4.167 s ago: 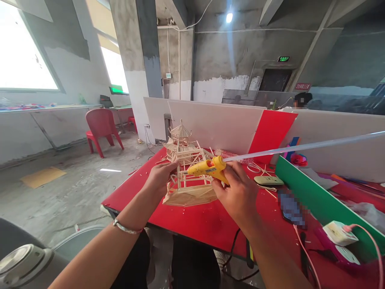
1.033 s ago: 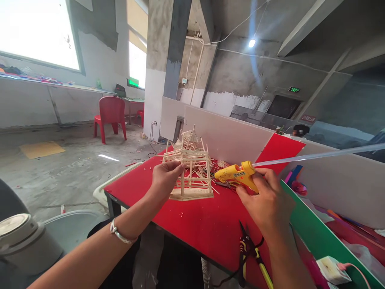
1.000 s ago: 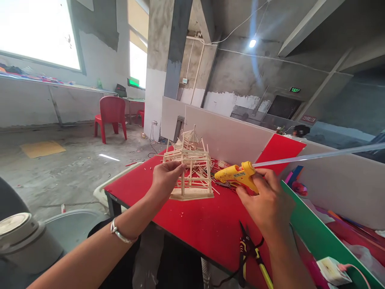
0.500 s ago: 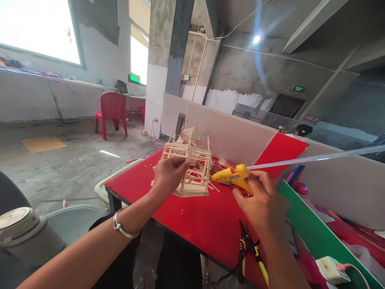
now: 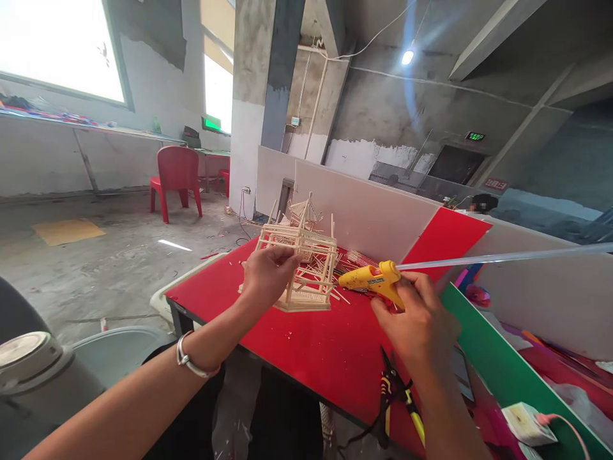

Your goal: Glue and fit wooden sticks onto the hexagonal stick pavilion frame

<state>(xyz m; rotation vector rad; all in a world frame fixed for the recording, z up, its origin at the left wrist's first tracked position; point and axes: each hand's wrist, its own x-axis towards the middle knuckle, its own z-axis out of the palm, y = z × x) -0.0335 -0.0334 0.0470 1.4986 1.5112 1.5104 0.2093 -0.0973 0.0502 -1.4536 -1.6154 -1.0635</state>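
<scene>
My left hand (image 5: pixel 265 276) is closed round the near side of a small frame model (image 5: pixel 309 268) built of thin wooden sticks, tilted slightly on the red table (image 5: pixel 311 351). My right hand (image 5: pixel 419 316) grips a yellow glue gun (image 5: pixel 371 280), its nozzle pointing left at the model's right side and a short gap from it. A long clear glue stick (image 5: pixel 502 257) juts out behind the gun to the right. A second stick model with a peaked roof (image 5: pixel 305 213) stands just behind the held one.
Loose sticks (image 5: pixel 357 259) lie behind the gun. Yellow-handled cutters (image 5: pixel 400 396) rest at the table's near edge. A green board (image 5: pixel 498 358) and a white and red partition (image 5: pixel 383 220) fence the table. A power strip (image 5: pixel 529 423) sits at right. A red chair (image 5: pixel 176 179) stands on the floor at left.
Over four seconds the model went from lying on its side to standing on its base. In the last second my left hand shifted its grip and tilted it; the glue gun edged slightly left.
</scene>
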